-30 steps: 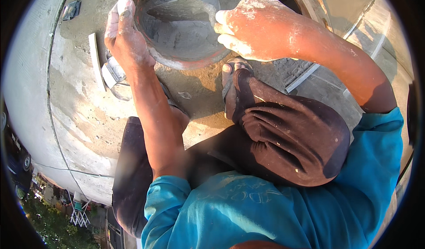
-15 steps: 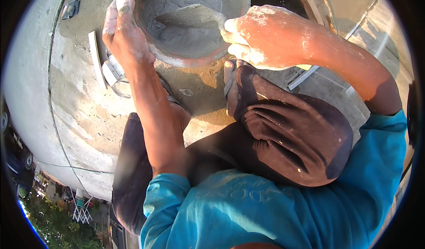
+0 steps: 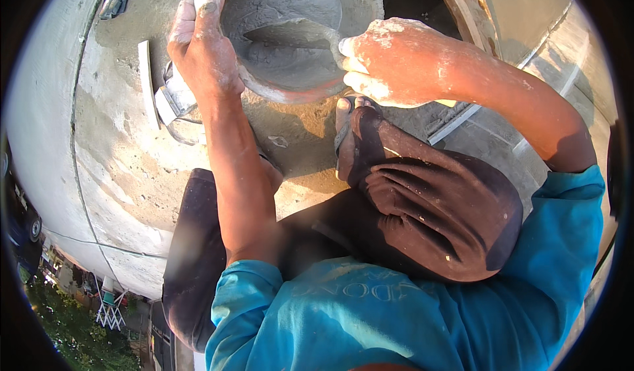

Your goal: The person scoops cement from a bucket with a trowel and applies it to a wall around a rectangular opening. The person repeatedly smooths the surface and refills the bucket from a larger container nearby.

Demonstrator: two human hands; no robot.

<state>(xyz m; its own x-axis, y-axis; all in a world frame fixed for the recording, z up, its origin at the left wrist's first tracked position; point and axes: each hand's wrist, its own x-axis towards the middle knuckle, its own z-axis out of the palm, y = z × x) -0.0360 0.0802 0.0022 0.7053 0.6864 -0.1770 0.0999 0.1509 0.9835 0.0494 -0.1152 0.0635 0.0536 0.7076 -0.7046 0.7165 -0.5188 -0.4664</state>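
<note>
Coating the pointed trowel (image 3: pixel 294 33) and round tub (image 3: pixel 300 96) is grey mortar (image 3: pixel 284 69).

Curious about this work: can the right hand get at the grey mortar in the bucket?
Likely yes: the right hand grips a trowel that reaches over the grey mortar, and the open bucket leaves the way free.

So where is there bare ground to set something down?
The widest bare patch is the concrete between the long crack and the white strip. A smaller one lies below the bucket, between the left forearm and right foot, with a small scrap in it. It is crowded at the bucket: left hand at its left, right hand and trowel at its right.
</note>
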